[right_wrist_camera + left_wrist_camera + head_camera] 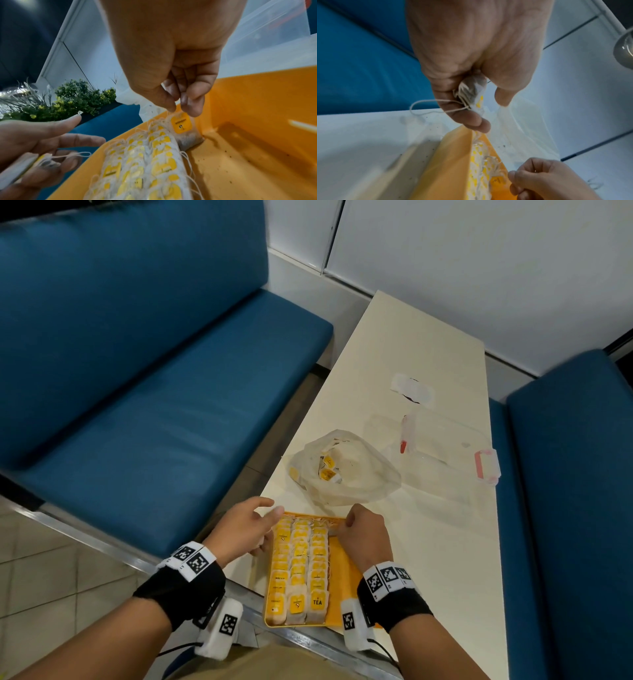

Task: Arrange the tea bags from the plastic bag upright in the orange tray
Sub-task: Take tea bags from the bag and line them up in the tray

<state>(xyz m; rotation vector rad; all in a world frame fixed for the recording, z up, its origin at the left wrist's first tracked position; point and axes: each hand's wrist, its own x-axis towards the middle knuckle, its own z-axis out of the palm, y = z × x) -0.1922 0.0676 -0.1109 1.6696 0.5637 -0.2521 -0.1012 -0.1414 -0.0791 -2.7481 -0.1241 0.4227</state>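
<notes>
An orange tray (346, 570) lies at the table's near edge with three rows of upright tea bags (301, 559) filling its left part. My right hand (349, 521) pinches the top of one tea bag (181, 124), which stands at the tray's far end beside the third row. My left hand (265, 517) hovers over the tray's far left corner; its curled fingers hold a small bunch of tea bags (474, 93) with a loose string. Just behind the tray lies the plastic bag (346, 470), with some tea bags inside.
A clear plastic box (445, 453) with pink latches sits right of the bag on the cream table (394, 344). Blue benches (154, 405) flank the table on both sides. The tray's right part (248, 155) has a bare floor.
</notes>
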